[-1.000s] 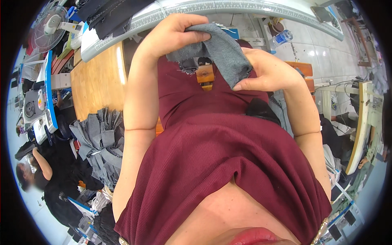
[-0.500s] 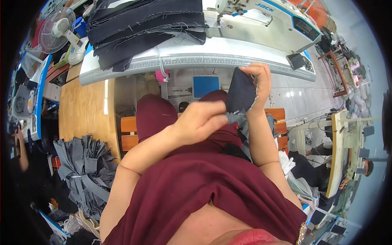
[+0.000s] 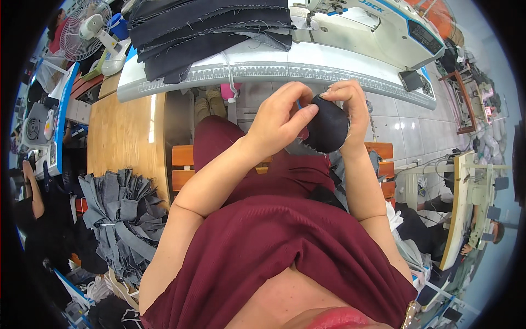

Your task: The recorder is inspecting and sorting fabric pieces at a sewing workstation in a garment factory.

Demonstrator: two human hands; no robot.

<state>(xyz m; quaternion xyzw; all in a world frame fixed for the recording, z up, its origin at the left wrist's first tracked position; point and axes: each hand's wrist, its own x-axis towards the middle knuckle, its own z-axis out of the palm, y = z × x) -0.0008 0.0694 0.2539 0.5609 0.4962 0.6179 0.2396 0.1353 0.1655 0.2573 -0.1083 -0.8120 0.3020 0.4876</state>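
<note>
Both hands are raised in front of my chest, above my lap in dark red clothing. My left hand (image 3: 279,118) pinches the left edge of a small dark denim piece (image 3: 327,130). On the top and right side of the same piece, my right hand (image 3: 346,101) is wrapped over it with curled fingers. The fabric bulges into a rounded shape with a frayed lower edge. Just beyond my hands runs the front edge of the sewing table (image 3: 274,71), which carries a printed ruler strip.
A stack of dark denim pieces (image 3: 208,27) lies on the table's left, a white sewing machine (image 3: 378,24) on its right. A wooden bench (image 3: 123,137) and a heap of grey fabric bundles (image 3: 123,214) are at my left. A fan (image 3: 85,33) stands far left. Other people sit at both edges.
The view has tilted up toward the sewing table. Both hands stayed on the denim piece, and it has been gathered from a hanging flap into a rounded bulge between them.
</note>
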